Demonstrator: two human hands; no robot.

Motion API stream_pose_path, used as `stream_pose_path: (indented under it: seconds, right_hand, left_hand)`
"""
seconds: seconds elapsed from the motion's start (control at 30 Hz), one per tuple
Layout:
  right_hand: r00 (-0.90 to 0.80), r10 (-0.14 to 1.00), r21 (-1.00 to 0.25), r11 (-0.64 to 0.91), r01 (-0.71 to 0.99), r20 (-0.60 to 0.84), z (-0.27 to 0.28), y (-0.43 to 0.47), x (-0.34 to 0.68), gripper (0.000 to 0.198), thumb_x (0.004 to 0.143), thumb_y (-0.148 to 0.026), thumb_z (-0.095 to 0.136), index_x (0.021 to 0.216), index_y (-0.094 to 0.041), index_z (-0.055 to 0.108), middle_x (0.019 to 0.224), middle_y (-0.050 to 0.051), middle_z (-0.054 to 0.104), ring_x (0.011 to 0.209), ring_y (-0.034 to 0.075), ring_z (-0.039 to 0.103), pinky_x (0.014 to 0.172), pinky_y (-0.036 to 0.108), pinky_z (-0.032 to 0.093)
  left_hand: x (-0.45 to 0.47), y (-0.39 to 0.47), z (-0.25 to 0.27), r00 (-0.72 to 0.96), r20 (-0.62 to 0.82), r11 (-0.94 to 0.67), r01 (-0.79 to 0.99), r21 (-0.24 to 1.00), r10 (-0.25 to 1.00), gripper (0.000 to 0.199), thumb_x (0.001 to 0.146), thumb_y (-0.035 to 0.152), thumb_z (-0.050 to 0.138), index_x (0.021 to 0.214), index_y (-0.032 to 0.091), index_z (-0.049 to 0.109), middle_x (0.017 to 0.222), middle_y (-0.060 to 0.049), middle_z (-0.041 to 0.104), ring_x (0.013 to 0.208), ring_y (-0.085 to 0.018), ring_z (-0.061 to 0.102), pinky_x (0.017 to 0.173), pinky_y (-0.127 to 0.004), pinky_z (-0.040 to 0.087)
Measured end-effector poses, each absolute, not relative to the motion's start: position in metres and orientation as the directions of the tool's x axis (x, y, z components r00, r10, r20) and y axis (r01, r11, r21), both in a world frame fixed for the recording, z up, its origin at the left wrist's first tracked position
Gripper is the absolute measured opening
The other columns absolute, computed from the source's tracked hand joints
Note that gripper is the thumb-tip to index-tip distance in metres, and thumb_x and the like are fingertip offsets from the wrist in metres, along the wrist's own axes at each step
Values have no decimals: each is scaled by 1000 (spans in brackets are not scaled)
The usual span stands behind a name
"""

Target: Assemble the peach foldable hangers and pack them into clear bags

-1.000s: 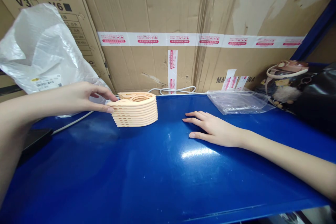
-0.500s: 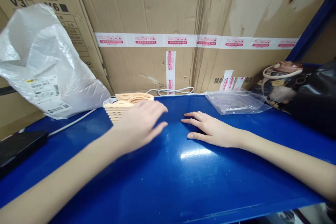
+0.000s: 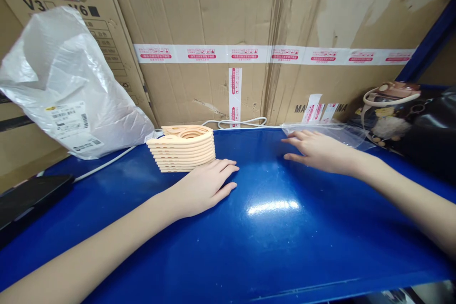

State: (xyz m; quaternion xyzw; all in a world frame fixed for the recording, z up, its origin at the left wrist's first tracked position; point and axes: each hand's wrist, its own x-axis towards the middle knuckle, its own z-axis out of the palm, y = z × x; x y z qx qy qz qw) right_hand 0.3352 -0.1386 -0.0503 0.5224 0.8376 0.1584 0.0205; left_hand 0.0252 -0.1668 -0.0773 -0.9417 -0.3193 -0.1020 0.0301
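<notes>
The left hand (image 3: 201, 191) is lying palm-down beside the stacked peach plastic pieces (image 3: 183, 150), fingers spread; the right hand (image 3: 315, 152) is overlapping the clear plastic bag (image 3: 349, 134), fingers parted.

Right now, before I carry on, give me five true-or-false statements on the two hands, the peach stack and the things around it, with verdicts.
1. The peach stack stands on the blue table. True.
2. The left hand is closed around the stack. False: its thumb and fingers are apart, near the stack's lower right.
3. The right hand overlaps part of the clear plastic bag in this view. True.
4. The white bag stands right of the stack. False: it is on the left.
5. The black device lies between the hands. False: it is at the picture's left edge.
</notes>
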Motion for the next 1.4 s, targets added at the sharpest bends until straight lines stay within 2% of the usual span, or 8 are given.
stream_pose_path:
  seconds: [0.27,0.47,0.6,0.77,0.9,0.97,1.13,1.4]
  right_hand:
    - [-154,987,445,160,881,-49,-38,-126,371,47,79,-20,62,125,-12,58,108,17,69,95,30,67,73,33,47]
    - [-151,987,491,104,865,57,-38,-120,371,31,82,-16,53,111,-14,63,96,15,72,84,30,68,61,32,42]
    - [-206,957,543,64,838,205,-28,-128,361,28,87,-16,41,105,-11,63,91,17,71,82,30,67,69,36,41]
    - [-582,617,584,233,778,530,-26,-164,317,25,89,-19,40,96,-12,63,85,13,68,81,27,63,72,37,40]
    - [-824,241,651,516,557,513,-45,-205,278,24,91,-23,45,97,-11,65,77,8,67,68,20,59,62,33,39]
    - [-864,105,670,588,453,492,-55,-221,266,24,93,-22,45,96,-12,66,77,7,68,67,18,59,60,32,39]
    - [-901,23,678,650,342,433,-67,-235,258,21,91,-18,48,92,-12,69,75,3,68,63,14,60,54,29,41]
    - [-880,-12,677,645,356,474,-62,-237,263,21,90,-18,50,93,-14,70,69,2,67,61,13,59,46,27,40]
  left_hand:
    - [24,-167,-79,775,212,-794,608,8,596,40,99,36,38,130,14,51,135,-11,54,123,-24,51,104,-40,42]
    - [24,-166,-78,779,207,-795,606,-6,592,40,100,36,36,130,14,50,135,-11,54,122,-24,52,103,-41,43]
    - [26,-169,-77,788,245,-808,589,-33,565,37,99,32,38,129,14,50,134,-12,54,121,-23,53,101,-40,45]
    - [32,-174,-78,759,398,-785,604,-134,516,44,96,26,43,138,11,39,141,-14,48,127,-23,48,104,-39,43]
    - [36,-177,-78,685,530,-680,690,-250,500,51,94,20,44,142,6,32,145,-17,43,125,-25,50,98,-37,46]
    - [35,-177,-77,673,541,-617,719,-320,504,46,93,16,45,137,6,40,134,-16,54,113,-26,57,87,-37,50]
    - [32,-176,-75,763,379,-580,645,-497,524,22,89,8,48,103,12,65,88,-8,68,82,-25,63,66,-36,49]
    - [34,-174,-76,779,388,-585,626,-516,492,20,92,11,46,99,14,64,96,-9,65,84,-23,60,63,-33,45]
